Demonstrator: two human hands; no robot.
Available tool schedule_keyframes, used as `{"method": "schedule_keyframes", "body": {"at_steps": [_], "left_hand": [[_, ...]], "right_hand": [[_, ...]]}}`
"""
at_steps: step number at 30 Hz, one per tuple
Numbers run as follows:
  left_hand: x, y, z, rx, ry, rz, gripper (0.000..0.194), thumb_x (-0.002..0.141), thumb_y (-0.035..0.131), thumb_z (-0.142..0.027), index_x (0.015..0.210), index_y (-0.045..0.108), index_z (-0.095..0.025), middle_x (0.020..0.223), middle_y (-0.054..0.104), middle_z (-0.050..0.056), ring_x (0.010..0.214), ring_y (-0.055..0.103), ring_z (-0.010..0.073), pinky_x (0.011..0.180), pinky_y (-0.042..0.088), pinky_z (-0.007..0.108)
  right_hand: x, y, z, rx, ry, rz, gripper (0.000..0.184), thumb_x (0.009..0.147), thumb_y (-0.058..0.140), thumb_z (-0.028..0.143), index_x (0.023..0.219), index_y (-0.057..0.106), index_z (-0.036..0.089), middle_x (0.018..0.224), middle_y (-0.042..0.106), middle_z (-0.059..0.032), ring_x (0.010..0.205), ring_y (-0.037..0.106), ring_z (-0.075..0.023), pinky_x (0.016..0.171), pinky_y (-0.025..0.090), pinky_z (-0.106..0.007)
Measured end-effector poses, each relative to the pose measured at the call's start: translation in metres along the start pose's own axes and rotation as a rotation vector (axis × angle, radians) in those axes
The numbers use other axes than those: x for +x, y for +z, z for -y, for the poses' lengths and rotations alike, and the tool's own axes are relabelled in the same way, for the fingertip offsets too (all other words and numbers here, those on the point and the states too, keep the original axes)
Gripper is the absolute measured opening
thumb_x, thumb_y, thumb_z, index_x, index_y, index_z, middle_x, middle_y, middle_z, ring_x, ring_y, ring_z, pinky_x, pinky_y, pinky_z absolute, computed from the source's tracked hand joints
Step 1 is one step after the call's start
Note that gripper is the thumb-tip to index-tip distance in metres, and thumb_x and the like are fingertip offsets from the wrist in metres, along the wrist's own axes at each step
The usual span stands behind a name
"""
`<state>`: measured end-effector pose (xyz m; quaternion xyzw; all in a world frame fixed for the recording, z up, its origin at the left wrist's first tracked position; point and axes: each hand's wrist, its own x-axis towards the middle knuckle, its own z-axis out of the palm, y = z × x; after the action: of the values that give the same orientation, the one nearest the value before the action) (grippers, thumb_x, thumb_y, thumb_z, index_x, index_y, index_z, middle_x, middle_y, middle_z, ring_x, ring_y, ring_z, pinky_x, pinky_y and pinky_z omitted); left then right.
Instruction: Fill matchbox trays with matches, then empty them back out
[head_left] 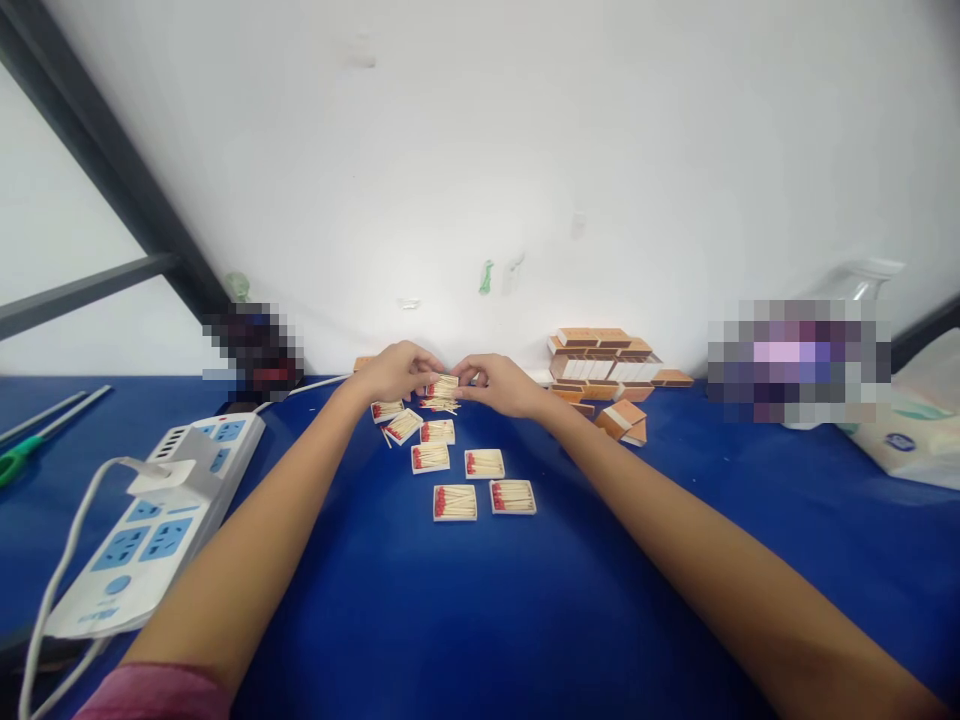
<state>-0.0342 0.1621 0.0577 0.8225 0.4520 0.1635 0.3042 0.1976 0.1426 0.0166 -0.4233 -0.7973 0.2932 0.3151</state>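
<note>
Near the wall, my left hand [397, 371] and my right hand [496, 384] pinch a white matchbox tray [444, 386] from its two sides. Red-tipped matches fill it, and a few loose matches [441, 406] show just beneath. Close below are more filled trays: one by my left wrist [387, 411], a tilted one [404, 427] with a stray match beside it, and another [437, 432]. Nearer to me several filled trays lie flat, among them a left one [454, 503] and a right one [513, 497].
Orange-brown matchboxes [600, 365] are stacked against the wall on the right, with loose ones [624, 420] in front. A white power strip [161, 535] with a plugged-in cable lies left on the blue tabletop [480, 620]. Green-handled scissors [30, 450] and a tissue pack [915, 430] sit at the sides.
</note>
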Motion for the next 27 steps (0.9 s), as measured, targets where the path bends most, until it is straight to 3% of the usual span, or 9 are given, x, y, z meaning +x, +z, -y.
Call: {"method": "schedule_keyframes", "body": {"at_steps": [5,11,19,27], "left_hand": [[0.002,0.004,0.002,-0.117,0.002,-0.001,0.031,0.088,0.073,-0.032,0.11,0.075,-0.012,0.082,0.077,0.009,0.065,0.071,0.0182,0.057,0.058,0.029],[0.006,0.016,-0.005,-0.158,0.041,-0.039,0.027,0.091,0.071,-0.028,0.111,0.075,-0.012,0.081,0.078,0.009,0.062,0.071,0.0177,0.056,0.058,0.029],[0.012,0.041,-0.016,-0.069,0.15,-0.168,0.017,0.087,0.075,-0.02,0.103,0.08,-0.016,0.1,0.081,0.01,0.088,0.075,0.0208,0.078,0.059,0.032],[0.013,0.044,-0.008,-0.019,0.195,-0.181,0.018,0.079,0.081,-0.015,0.097,0.08,-0.019,0.096,0.081,0.007,0.085,0.075,0.0199,0.073,0.056,0.03]], "right_hand": [[0.002,-0.002,-0.004,0.048,0.043,-0.009,0.033,0.089,0.071,0.044,0.099,0.077,0.013,0.088,0.076,-0.0077,0.077,0.065,-0.0162,0.072,0.049,-0.028],[-0.005,-0.019,-0.005,0.081,0.083,0.054,0.04,0.09,0.071,0.05,0.099,0.078,0.012,0.084,0.076,-0.0082,0.07,0.064,-0.0158,0.068,0.051,-0.028],[-0.02,-0.033,-0.014,-0.098,0.14,0.041,0.025,0.093,0.069,0.036,0.094,0.078,0.013,0.087,0.079,-0.0097,0.075,0.069,-0.0174,0.07,0.051,-0.027],[-0.021,-0.034,-0.01,-0.227,0.084,0.012,0.012,0.082,0.077,0.025,0.088,0.078,0.015,0.084,0.077,-0.0061,0.074,0.064,-0.0168,0.071,0.047,-0.027]]}}
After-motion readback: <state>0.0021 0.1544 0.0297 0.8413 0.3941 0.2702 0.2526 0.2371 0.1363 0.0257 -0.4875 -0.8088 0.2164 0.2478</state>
